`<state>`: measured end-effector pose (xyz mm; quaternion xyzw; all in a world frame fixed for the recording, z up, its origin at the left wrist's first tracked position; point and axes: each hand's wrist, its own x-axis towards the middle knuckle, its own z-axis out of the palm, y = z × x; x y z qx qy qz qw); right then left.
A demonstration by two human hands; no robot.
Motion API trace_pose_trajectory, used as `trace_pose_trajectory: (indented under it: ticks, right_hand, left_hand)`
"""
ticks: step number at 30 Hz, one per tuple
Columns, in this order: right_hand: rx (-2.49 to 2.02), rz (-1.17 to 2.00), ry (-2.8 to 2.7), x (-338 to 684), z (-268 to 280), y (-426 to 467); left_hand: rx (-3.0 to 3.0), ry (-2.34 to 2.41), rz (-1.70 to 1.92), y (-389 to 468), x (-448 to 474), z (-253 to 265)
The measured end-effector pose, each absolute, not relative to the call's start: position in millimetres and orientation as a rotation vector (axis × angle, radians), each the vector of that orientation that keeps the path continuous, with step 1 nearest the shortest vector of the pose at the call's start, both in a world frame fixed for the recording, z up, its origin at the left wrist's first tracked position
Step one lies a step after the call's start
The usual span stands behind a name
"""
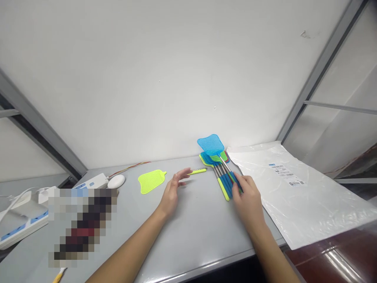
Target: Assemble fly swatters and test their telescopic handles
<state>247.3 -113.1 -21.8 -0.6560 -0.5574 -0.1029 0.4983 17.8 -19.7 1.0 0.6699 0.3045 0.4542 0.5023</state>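
Note:
My right hand (pixel 246 195) is closed around the dark blue handle of a fly swatter; its blue mesh head (pixel 211 144) rises above a pile of other swatters. In that pile, several blue handles (pixel 225 181) and a lime one (pixel 223 189) lie side by side, with overlapping heads behind them. My left hand (pixel 173 191) hovers over the table with its fingers stretched out, holding nothing. Just past its fingertips lies a loose lime handle with a metal rod (pixel 198 171). A detached lime swatter head (pixel 151 181) rests flat to the left of that hand.
A white plastic mailing bag with a label (pixel 294 188) covers the table's right side and hangs over its edge. White power strips (pixel 38 222) and a round white object (pixel 116 181) are at left, near a blurred-out patch. A white wall stands behind the grey table (pixel 188 239).

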Motion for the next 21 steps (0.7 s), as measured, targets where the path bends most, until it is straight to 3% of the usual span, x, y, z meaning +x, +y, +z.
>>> trace_pose_trajectory:
  ticks: [6, 21]
  right_hand:
    - [-1.854, -0.354, -1.406, 266.9, -18.8, -94.6]
    - [-2.005, -0.359, -1.416, 265.4, -26.6, -72.6]
  left_hand:
    - [1.838, 0.809, 1.099, -24.7, 18.9, 0.6]
    - [2.134, 0.749, 1.008, -25.6, 18.8, 0.6]
